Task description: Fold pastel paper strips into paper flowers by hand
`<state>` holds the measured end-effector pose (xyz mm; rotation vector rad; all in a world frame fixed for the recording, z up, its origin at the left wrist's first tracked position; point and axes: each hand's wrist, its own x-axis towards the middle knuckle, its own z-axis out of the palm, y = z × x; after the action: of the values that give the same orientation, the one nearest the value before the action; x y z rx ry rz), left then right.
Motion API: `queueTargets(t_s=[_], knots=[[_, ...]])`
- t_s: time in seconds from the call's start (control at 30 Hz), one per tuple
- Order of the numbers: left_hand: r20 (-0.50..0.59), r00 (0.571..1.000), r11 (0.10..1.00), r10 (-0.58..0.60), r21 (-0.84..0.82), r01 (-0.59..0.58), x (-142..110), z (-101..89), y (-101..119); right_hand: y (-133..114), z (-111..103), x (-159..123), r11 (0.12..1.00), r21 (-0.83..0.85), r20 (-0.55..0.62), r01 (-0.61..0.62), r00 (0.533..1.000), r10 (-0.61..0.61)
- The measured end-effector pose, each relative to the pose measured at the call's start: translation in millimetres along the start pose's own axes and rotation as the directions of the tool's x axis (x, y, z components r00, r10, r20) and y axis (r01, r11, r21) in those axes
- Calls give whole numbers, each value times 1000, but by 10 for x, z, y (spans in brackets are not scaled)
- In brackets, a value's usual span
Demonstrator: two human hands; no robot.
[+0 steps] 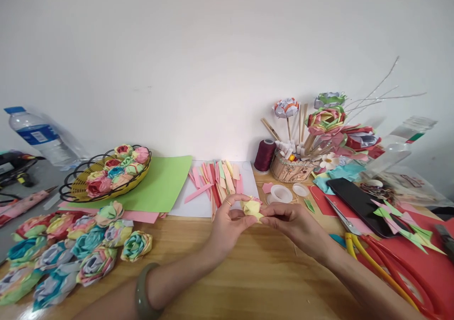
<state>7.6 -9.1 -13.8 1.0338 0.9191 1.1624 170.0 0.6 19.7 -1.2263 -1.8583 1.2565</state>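
A small pale yellow paper flower (252, 207), with a bit of pink at its top, is held above the wooden table between both hands. My left hand (232, 220) is closed around its left side, thumb beneath and fingers behind. At the flower's lower right, my right hand (287, 218) pinches a yellow paper end between thumb and forefinger. Behind the hands, a bundle of coloured paper strips (220, 180) lies on a white sheet (251, 182). Part of the flower is hidden by the fingers.
Several finished paper flowers (88, 242) lie at left, near a yellow basket (80, 187) on green paper (173, 173). To the right stand maroon thread (265, 155) and a pot (289, 168) of paper flowers. Scissors (342, 216), a phone (358, 204) and yellow-handled pliers (376, 263) lie nearby.
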Motion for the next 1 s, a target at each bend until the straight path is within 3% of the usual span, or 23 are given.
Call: queueTargets(t_s=[0.27,0.43,0.6,0.83,0.93,1.0], knots=[[61,998,999,-32,-23,33,-3,5,-3,7,7,-12,995,-69,-43,-68,997,65],[118,992,996,-34,-73,43,-12,-8,-3,-2,18,-9,998,-32,-30,-56,998,55],[104,994,994,-28,-105,39,-28,4,1,-27,15,-18,998,-57,-39,-28,999,26],[41,999,991,-17,-132,22,-23,31,17,-86,38,-76,945,-303,-114,121,980,-162],[30,1000,993,6,-119,-3,-34,41,5,-82,88,-101,874,-438,-157,210,940,-304],[3,1000,996,14,-90,-13,-43,50,-6,-58,125,-122,782,-561,-183,273,880,-438]])
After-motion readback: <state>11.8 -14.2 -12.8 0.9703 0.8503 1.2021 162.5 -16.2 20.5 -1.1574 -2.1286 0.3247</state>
